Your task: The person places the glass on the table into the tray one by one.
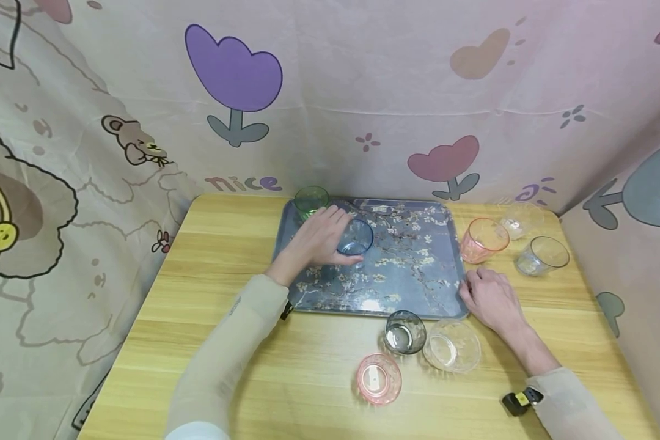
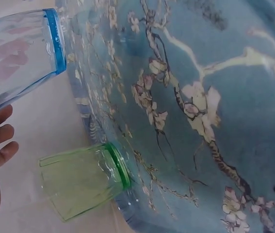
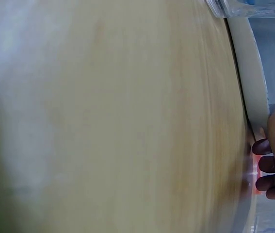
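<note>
On the left part of a blue-grey, blossom-patterned tray (image 1: pixel 412 269), my left hand (image 1: pixel 321 238) grips a blue-rimmed clear glass (image 1: pixel 357 238). The left wrist view shows this blue-rimmed glass (image 2: pixel 21 58) with fingers around its side; I cannot tell whether it touches the tray. A green glass (image 1: pixel 311 200) stands just beyond, at the tray's back left corner. My right hand (image 1: pixel 492 299) rests at the tray's right edge with loosely bent fingers, touching the rim. Its fingers (image 3: pixel 268 165) are partly cut off in the right wrist view.
A dark grey glass (image 1: pixel 405 333), a clear glass (image 1: pixel 452 346) and a pink glass (image 1: pixel 379 379) stand in front of the tray. Right of it are an orange-pink glass (image 1: pixel 484 240), a dark-rimmed glass (image 1: pixel 541 256) and another clear glass (image 1: pixel 519 221). A patterned cloth hangs behind the wooden table.
</note>
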Available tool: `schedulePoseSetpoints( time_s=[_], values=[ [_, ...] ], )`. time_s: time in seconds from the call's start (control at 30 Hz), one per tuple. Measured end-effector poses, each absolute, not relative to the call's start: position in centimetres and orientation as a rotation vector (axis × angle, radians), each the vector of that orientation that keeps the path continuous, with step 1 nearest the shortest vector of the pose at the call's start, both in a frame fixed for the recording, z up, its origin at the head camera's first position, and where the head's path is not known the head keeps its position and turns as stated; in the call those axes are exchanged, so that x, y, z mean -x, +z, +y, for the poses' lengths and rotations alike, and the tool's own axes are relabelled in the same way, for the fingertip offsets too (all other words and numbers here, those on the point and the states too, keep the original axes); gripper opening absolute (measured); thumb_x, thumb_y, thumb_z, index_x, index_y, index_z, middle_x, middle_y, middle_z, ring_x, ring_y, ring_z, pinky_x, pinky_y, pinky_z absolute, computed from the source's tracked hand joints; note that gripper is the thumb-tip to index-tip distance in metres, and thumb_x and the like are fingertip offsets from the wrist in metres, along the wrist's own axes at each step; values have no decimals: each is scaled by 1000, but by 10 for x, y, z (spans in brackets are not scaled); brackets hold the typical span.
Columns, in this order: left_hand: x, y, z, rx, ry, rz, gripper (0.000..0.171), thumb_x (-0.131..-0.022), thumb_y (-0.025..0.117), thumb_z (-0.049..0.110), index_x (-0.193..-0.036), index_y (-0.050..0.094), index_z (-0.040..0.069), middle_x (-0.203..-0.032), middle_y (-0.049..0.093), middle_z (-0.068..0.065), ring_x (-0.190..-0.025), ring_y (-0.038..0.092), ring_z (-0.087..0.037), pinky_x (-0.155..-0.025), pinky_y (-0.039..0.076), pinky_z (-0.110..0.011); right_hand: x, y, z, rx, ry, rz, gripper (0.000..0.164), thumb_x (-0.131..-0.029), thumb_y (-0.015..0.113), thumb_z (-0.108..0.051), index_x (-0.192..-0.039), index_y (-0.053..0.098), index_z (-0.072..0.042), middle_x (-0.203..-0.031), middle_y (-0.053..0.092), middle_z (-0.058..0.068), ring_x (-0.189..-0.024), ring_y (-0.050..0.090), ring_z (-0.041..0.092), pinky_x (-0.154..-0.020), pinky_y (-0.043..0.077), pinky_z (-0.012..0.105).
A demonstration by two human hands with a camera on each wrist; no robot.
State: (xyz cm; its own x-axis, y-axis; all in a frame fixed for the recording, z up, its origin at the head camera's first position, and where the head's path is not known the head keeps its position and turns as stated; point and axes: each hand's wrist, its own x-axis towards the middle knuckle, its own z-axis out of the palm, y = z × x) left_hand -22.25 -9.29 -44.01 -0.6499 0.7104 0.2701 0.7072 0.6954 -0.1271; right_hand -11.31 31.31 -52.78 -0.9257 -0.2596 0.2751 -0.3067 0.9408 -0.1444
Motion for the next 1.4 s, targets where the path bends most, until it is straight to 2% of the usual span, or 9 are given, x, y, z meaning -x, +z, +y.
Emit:
schedulePoseSetpoints(
  time_s=[0.17,0.3,0.57,1.1,1.4],
  values=[
    [232,-443,-90,1100,77,-2595,98,-82,58,87,-134,63,3,-122,72,-11,-110,65,-27,-92,51,-39,114,-528,313,-421,262,-2843,22,-98,59,-21,-94,68,-1,-85,66,15,-85,64,39,-81,49,54],
    [239,-444,-87,1091,82,-2608,98,-82,61,86,-134,63,4,-125,72,-12,-112,65,-28,-93,51,-41,113,-529,313,-424,263,-2840,21,-98,59,-21,-92,68,-2,-83,65,14,-83,63,38,-81,48,54],
    [254,-442,-82,1074,97,-2671,94,-84,58,86,-132,62,5,-121,71,-10,-108,62,-27,-93,50,-40,113,-528,312,-425,267,-2839,20,-98,59,-20,-89,66,-4,-80,62,12,-83,63,37,-80,48,54],
    [281,-441,-72,1037,163,-2776,92,-89,53,85,-133,58,4,-128,65,-13,-120,57,-30,-111,45,-48,112,-527,311,-428,267,-2832,20,-98,60,-20,-90,66,-3,-79,61,12,-82,62,38,-80,48,54],
    [292,-438,-66,998,240,-2779,92,-91,44,87,-128,60,5,-125,66,-11,-115,57,-28,-105,46,-43,113,-526,312,-420,260,-2849,21,-98,59,-21,-88,65,-3,-78,60,11,-81,61,37,-80,47,54]
  ],
)
